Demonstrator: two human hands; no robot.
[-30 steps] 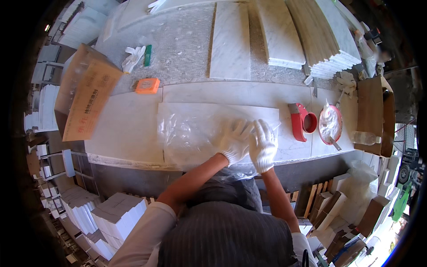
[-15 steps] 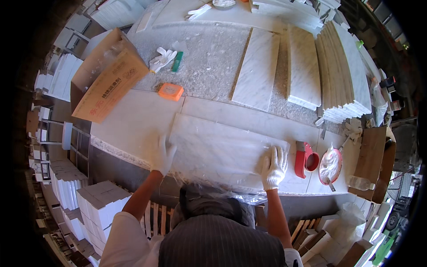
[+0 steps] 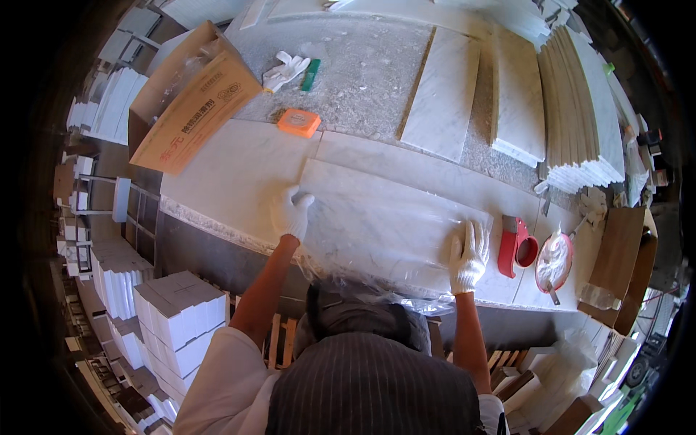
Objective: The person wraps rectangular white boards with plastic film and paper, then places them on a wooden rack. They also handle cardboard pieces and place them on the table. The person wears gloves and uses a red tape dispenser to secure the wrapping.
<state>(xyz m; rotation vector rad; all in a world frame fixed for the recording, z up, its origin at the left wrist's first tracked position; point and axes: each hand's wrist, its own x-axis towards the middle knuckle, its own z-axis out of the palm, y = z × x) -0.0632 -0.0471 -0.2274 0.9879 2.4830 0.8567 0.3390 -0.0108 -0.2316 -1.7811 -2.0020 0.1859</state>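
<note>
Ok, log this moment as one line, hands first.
left hand: at left edge of grey-white slab; right hand: flat over slab's right end; clear film: over slab, crumpled at near edge; red tape dispenser: right of slab

The left hand (image 3: 291,214) is slightly blurred. At the far edge, a white glove (image 3: 336,3) is cut off. The cardboard box's (image 3: 197,114) inside is partly hidden by its near side. The striped vest (image 3: 373,388) is cut off nearest.

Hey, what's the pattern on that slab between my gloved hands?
The slab is white with faint grey marbling; it shows best in the current head view.
</note>
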